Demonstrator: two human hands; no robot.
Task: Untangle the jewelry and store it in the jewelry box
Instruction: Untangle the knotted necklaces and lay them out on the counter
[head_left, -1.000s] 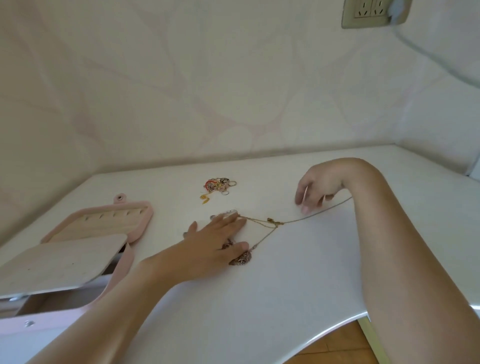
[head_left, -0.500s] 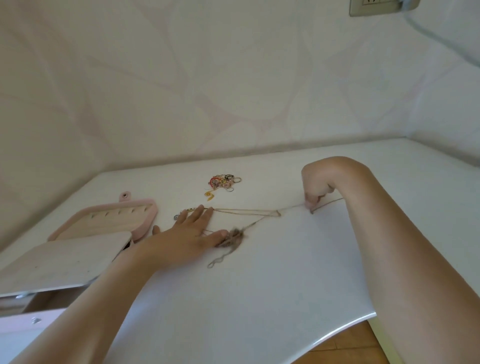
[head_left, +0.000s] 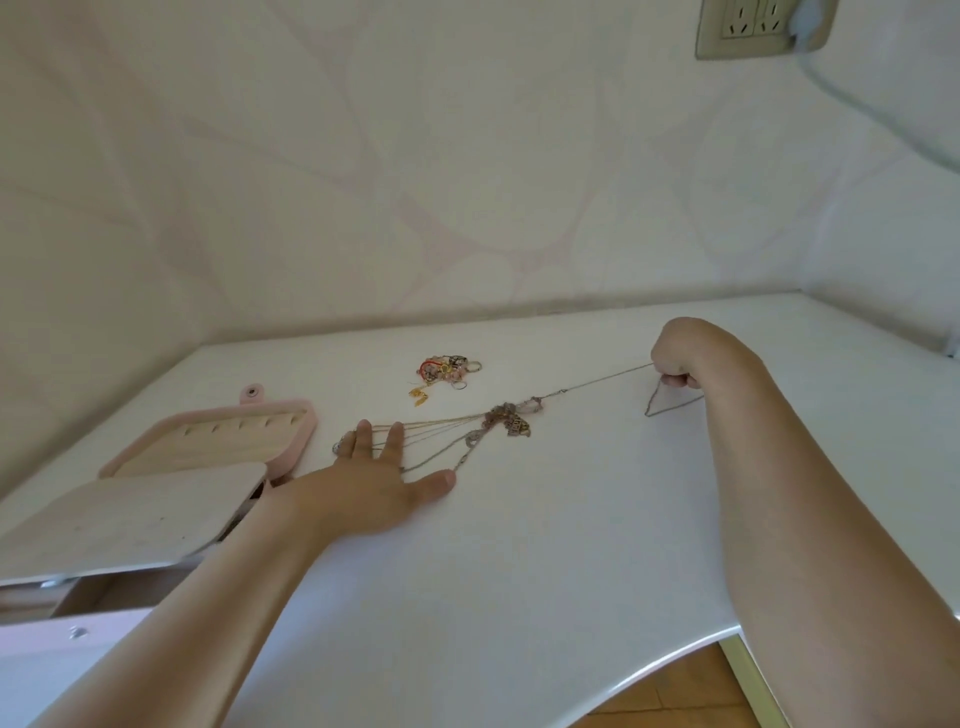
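Observation:
A knot of thin gold and silver necklaces (head_left: 506, 418) lies stretched across the white table (head_left: 519, 545). My left hand (head_left: 374, 483) lies flat with spread fingers, pressing the chains' left ends onto the table. My right hand (head_left: 672, 361) is curled and pinches one chain, pulled taut to the right; a loop of that chain (head_left: 662, 405) lies just below it. The pink jewelry box (head_left: 208, 441) stands open at the left, its beige lid panel (head_left: 119, 514) in front.
A small heap of rings and earrings (head_left: 444, 371) sits behind the chains near the wall. A wall socket (head_left: 748, 26) is at the upper right. The table's curved front edge (head_left: 675, 660) runs at the lower right, with wooden floor below.
My right hand has pulled its chain farther right, so the tangle slid away from my left hand and the strands fanned out taut. My left hand stays pressed on the chain ends.

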